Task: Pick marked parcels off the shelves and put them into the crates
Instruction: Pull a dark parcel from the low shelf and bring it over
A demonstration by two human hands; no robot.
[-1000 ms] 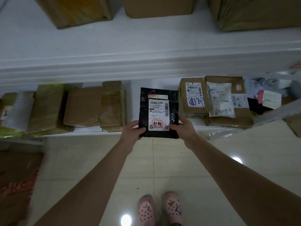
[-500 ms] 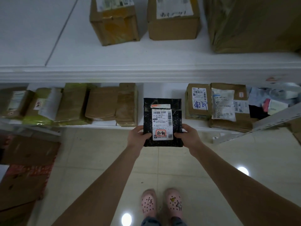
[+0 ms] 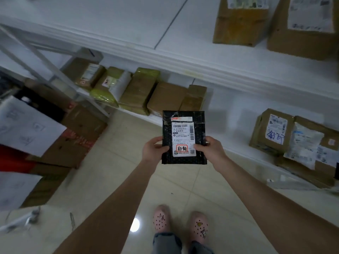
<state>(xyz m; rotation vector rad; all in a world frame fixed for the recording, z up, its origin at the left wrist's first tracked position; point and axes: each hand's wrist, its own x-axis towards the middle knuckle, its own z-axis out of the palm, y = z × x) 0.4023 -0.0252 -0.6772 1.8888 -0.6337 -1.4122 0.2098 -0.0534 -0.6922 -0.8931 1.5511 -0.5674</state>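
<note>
A flat black parcel (image 3: 167,132) with a white label and a red stamp hangs in front of me above the floor, clear of the shelves. My left hand (image 3: 153,150) grips its lower left edge with the thumb on the front. Its lower right edge is held by my right hand (image 3: 212,150), whose thumb lies across the label.
The low shelf (image 3: 236,125) carries brown taped parcels (image 3: 165,99) at the left and labelled boxes (image 3: 271,132) at the right. The upper shelf (image 3: 146,28) holds two cartons (image 3: 238,24). Cardboard boxes (image 3: 73,136) stand on the floor at the left. My feet (image 3: 180,222) are on tiled floor.
The view has swung left, so the shelves now run slantwise and the floor boxes at the left come into sight. Both hands keep hold of the black parcel, slightly further from the low shelf.
</note>
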